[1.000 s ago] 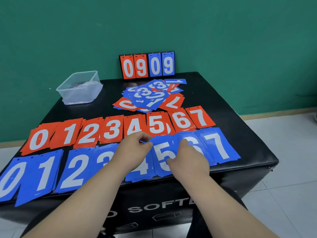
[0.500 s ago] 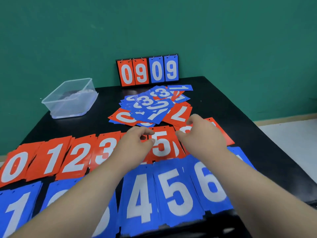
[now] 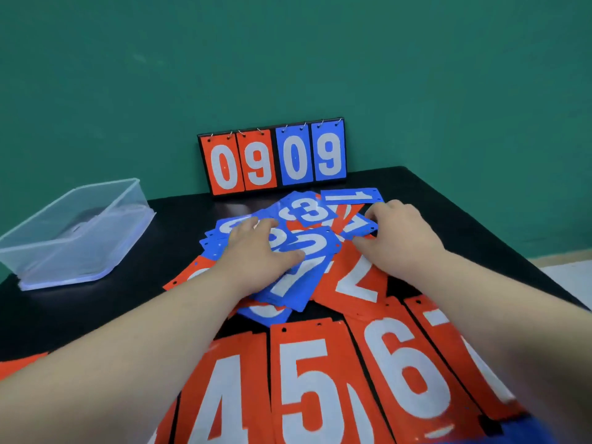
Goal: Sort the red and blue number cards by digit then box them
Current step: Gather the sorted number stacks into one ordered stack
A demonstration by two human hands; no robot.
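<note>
Now left hand (image 3: pixel 256 251) presses flat on the card pile (image 3: pixel 307 209); right hand (image 3: pixel 400 233) touches its edge, grip unclear.

I read 0 9 0 9 on the flip scoreboard (image 3: pixel 272 158). Loose pile: blue 3 card (image 3: pixel 309 209), blue 1 card (image 3: pixel 352 196), blue 7 card (image 3: pixel 298 277). Near row: red 4 card (image 3: pixel 221 395), red 5 card (image 3: pixel 307 379), red 6 card (image 3: pixel 407 373).

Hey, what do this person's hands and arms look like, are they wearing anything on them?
The left hand and right hand are bare, no gloves. The left forearm and right forearm are uncovered to the frame edge: no sleeves, watch, bracelets or rings visible.
</note>
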